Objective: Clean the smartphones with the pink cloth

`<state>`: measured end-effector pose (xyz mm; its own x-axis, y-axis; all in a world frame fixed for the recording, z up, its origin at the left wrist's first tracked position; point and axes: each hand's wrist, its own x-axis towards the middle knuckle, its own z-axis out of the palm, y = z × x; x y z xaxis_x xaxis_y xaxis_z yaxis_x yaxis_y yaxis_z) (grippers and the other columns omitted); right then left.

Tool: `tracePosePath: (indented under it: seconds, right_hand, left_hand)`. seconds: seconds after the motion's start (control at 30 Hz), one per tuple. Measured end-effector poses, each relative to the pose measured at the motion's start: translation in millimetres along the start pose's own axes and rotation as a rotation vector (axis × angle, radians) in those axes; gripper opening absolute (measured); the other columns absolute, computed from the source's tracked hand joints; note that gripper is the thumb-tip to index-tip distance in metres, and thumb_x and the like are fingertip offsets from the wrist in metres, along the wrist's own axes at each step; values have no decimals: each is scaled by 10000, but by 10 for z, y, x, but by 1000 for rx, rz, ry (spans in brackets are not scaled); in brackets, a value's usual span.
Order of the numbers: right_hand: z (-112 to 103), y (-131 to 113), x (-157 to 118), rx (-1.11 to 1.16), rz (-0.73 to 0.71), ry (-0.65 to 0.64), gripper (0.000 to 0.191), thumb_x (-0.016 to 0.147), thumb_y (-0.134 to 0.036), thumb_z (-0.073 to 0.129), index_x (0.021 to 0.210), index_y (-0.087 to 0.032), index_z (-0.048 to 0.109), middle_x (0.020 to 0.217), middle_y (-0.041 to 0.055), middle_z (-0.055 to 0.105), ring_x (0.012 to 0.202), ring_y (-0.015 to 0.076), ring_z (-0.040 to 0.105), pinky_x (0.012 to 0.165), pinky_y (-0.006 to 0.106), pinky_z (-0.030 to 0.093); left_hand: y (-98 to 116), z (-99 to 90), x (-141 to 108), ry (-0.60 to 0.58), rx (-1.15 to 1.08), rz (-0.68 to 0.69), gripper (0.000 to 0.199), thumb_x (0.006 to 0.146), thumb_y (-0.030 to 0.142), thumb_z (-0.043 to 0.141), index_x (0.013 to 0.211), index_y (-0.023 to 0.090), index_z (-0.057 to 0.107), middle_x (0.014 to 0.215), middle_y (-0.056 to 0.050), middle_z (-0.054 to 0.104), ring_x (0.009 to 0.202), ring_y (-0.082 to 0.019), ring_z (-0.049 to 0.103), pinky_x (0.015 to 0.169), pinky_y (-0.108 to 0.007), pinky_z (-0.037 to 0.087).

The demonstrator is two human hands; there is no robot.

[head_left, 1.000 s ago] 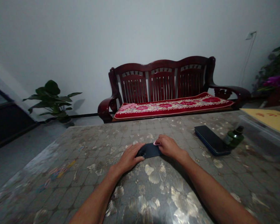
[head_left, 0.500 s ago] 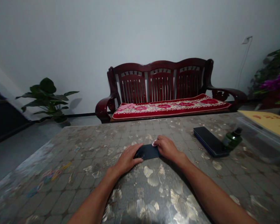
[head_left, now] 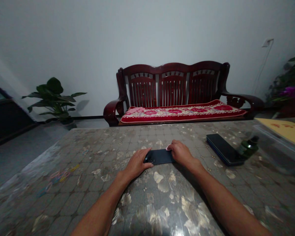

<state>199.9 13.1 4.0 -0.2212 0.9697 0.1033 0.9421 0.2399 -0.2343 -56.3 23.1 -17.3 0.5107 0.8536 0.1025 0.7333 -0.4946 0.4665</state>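
Note:
A dark phone (head_left: 161,156) lies back side up on the patterned table (head_left: 147,200), its camera end at the left. My left hand (head_left: 139,162) grips that end between thumb and fingers. At the phone's right end is my right hand (head_left: 180,152), its fingers closed round a small whitish-pink piece (head_left: 168,148), most of which is hidden. The right fingers cover the phone's right end.
A stack of dark flat devices (head_left: 223,149) lies at the right, a green bottle (head_left: 248,146) against it. Beyond stands a clear box (head_left: 275,150) under a yellow sheet (head_left: 282,129). Colourful bands (head_left: 61,175) lie at the left. Behind is a wooden bench (head_left: 173,85).
The view has shifted slightly, so most things appear a little further right. My right hand and the pinched piece have moved slightly away from my left hand, showing more of the phone.

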Motion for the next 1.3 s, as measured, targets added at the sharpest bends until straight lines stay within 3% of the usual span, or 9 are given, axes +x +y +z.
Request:
tracePosePath:
  seconds: [0.17, 0.3, 0.53, 0.77, 0.87, 1.1, 1.3]
  right_hand:
    - [64, -137, -25, 66, -142, -35, 347, 894, -107, 521, 1103, -230, 770, 991, 78, 672, 1007, 199, 607, 848, 249, 415]
    - [90, -211, -40, 52, -149, -4, 354, 923, -100, 486, 1098, -224, 767, 1024, 89, 667, 1031, 201, 595, 855, 255, 412]
    - [38, -102, 97, 36, -80, -28, 369, 877, -74, 494, 1073, -201, 779, 1026, 99, 681, 1024, 209, 616, 859, 253, 424]
    - [11, -20, -19, 131, -187, -85, 376, 858, -66, 513, 1074, -213, 783, 987, 75, 683, 994, 192, 624, 877, 249, 432]
    - [31, -20, -123, 173, -240, -52, 363, 859, -60, 529, 1062, -225, 780, 959, 56, 675, 972, 182, 617, 857, 246, 428]
    - [166, -110, -122, 93, -138, 80, 313, 923, -80, 524, 1059, -224, 767, 978, 67, 664, 988, 196, 588, 834, 269, 409]
    - [210, -232, -119, 80, -263, 101, 258, 976, -152, 533, 1086, -232, 753, 1003, 65, 659, 965, 195, 570, 812, 273, 402]
  left_hand:
    - [0, 24, -7, 25, -6, -5, 776, 778, 291, 786, 1480, 246, 459, 1387, -116, 607, 1269, -308, 554, 1080, -450, 428]
    - [6, 48, -8, 36, -4, 3, 784, 767, 291, 807, 1472, 229, 469, 1376, -122, 613, 1249, -312, 562, 1078, -445, 428]
    - [53, 61, 4, 39, 27, -1, 794, 770, 310, 817, 1475, 236, 460, 1358, -113, 624, 1224, -308, 570, 1059, -431, 434]
    - [86, 129, 15, 43, 40, 32, 819, 757, 383, 835, 1467, 204, 470, 1341, -138, 632, 1210, -318, 579, 1050, -431, 434]
    - [141, 168, 22, 47, 25, 58, 837, 734, 389, 856, 1458, 207, 478, 1352, -131, 628, 1212, -321, 575, 1053, -437, 432]
    - [42, 153, 59, 7, -139, 69, 922, 668, 374, 890, 1468, 198, 466, 1406, -150, 588, 1263, -330, 555, 1085, -451, 423]
    - [-45, 32, 54, -23, -137, 21, 965, 630, 300, 886, 1482, 175, 450, 1386, -158, 596, 1265, -343, 554, 1085, -450, 417]
